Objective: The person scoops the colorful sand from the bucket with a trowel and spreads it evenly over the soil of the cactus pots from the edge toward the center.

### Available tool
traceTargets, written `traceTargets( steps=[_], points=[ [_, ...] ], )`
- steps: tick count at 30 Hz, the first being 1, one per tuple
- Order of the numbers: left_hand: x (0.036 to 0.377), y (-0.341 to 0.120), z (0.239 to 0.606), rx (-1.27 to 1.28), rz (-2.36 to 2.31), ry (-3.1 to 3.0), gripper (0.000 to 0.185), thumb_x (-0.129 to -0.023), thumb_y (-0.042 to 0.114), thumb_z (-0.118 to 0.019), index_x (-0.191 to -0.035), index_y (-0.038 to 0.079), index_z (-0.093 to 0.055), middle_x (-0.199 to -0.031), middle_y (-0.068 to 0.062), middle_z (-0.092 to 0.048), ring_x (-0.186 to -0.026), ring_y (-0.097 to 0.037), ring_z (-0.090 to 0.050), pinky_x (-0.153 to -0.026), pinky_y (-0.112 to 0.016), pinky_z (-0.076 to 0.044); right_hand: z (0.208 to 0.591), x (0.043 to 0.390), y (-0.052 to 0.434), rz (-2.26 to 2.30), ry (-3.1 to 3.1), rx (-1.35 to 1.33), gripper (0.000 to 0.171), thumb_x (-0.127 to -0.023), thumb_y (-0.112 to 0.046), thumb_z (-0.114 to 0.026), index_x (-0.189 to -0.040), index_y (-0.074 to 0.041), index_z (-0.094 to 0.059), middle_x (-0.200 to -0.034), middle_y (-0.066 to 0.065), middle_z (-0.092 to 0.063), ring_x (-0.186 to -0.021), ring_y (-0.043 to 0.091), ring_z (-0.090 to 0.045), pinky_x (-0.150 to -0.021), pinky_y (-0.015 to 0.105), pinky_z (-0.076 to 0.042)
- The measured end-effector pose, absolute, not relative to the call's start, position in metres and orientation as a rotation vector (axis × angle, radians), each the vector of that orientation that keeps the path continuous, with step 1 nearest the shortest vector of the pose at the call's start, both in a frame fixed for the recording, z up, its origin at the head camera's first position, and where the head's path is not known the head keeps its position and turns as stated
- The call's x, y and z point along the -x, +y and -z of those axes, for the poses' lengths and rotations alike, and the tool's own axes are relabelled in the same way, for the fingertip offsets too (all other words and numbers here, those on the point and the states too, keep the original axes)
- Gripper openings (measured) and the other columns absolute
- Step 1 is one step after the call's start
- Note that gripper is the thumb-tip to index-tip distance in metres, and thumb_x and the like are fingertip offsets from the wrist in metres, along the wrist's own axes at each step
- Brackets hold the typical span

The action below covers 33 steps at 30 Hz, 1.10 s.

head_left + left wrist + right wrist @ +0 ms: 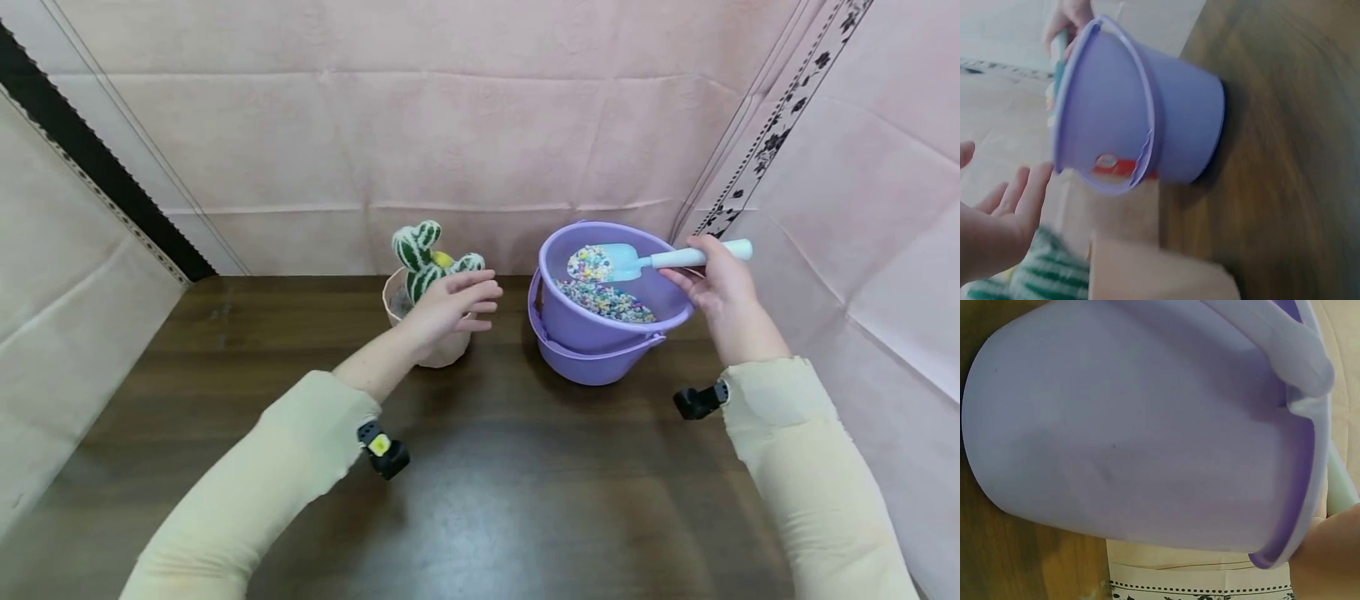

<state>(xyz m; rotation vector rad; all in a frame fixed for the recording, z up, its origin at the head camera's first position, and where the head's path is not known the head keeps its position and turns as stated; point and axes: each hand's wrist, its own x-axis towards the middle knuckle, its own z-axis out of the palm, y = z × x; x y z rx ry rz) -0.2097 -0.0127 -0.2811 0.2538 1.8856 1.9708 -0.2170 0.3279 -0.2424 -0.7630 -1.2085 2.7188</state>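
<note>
My right hand (pixel 718 279) grips the handle of a light blue toy shovel (pixel 630 260) over the mouth of a purple bucket (pixel 558 258). Small pastel beads (pixel 589 263) fill the shovel's blade. More multicoloured beads (pixel 611 302) lie at the bottom of the bucket. With fingers extended, my left hand (pixel 456 304) holds nothing and is in front of a potted knitted cactus (pixel 415 247), partly hiding it. The cactus is green and white with a yellow bit, in a beige pot (pixel 444 348). In the left wrist view, the left fingertips come close to the bucket's rim (pixel 1057 164).
Both pot and bucket stand near the back of a dark wooden table (pixel 480 500). Behind it hangs a pale cloth wall (pixel 480 150), with another cloth side (pixel 892 275) close to the right arm. The bucket's handle (pixel 534 312) hangs down its side.
</note>
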Motion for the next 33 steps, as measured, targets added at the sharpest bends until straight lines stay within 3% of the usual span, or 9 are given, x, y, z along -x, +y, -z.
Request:
traceTargets(
  steps=[5,9,14,19,26,33],
  points=[
    [0.207,-0.052,0.271,-0.318,-1.977,1.888,0.045,-0.098,0.022,-0.047,-0.138,0.003,-0.041,-0.135,-0.021,-0.049,-0.116,-0.028,-0.055,-0.093,-0.037,-0.054,0.241,0.217,0.331,-2.738,-1.171,0.765,0.016,-0.085,-0.003,-0.065,-0.092,-0.007,-0.051,-0.081,0.012,-0.057,-0.068,0.027,-0.066,-0.070,0.041,-0.061],
    [0.215,-0.082,0.271,-0.324,-1.996,1.920,0.049,-0.099,0.026,-0.046,-0.140,0.001,-0.037,-0.140,-0.023,-0.043,-0.115,-0.023,-0.055,-0.084,-0.025,-0.057,0.240,0.218,0.332,-2.741,-1.142,0.774,0.018,-0.084,-0.002,-0.067,-0.092,-0.007,-0.052,-0.081,0.012,-0.058,-0.070,0.029,-0.068,-0.075,0.041,-0.059],
    [0.232,-0.112,0.281,-0.229,-2.002,1.925,0.057,-0.098,0.033,-0.047,-0.144,0.003,-0.031,-0.146,-0.021,-0.037,-0.119,-0.019,-0.051,-0.083,-0.020,-0.056,0.240,0.218,0.332,-2.738,-1.100,0.840,0.023,-0.082,-0.002,-0.069,-0.094,-0.009,-0.052,-0.085,0.012,-0.058,-0.074,0.028,-0.068,-0.078,0.042,-0.059],
    [0.245,-0.128,0.296,-0.114,-2.015,1.922,0.062,-0.096,0.035,-0.049,-0.146,0.005,-0.028,-0.150,-0.019,-0.031,-0.118,-0.016,-0.050,-0.087,-0.021,-0.055,0.241,0.218,0.333,-2.749,-1.085,0.865,0.022,-0.082,-0.003,-0.069,-0.094,-0.010,-0.052,-0.087,0.011,-0.057,-0.075,0.027,-0.067,-0.079,0.042,-0.058],
    [0.258,-0.134,0.316,0.062,-1.969,2.024,0.063,-0.096,0.034,-0.049,-0.148,0.007,-0.025,-0.152,-0.013,-0.028,-0.135,-0.024,-0.035,-0.108,-0.034,-0.042,0.241,0.219,0.329,-2.786,-1.064,0.826,0.021,-0.083,-0.001,-0.067,-0.094,-0.009,-0.051,-0.088,0.012,-0.058,-0.076,0.028,-0.068,-0.078,0.042,-0.059],
    [0.262,-0.126,0.332,0.249,-1.890,1.992,0.060,-0.095,0.027,-0.053,-0.148,0.011,-0.027,-0.152,-0.010,-0.029,-0.136,-0.025,-0.034,-0.103,-0.032,-0.046,0.241,0.220,0.321,-2.812,-1.061,0.834,0.020,-0.082,0.000,-0.067,-0.092,-0.007,-0.051,-0.087,0.012,-0.057,-0.075,0.029,-0.067,-0.078,0.043,-0.059]
  ],
)
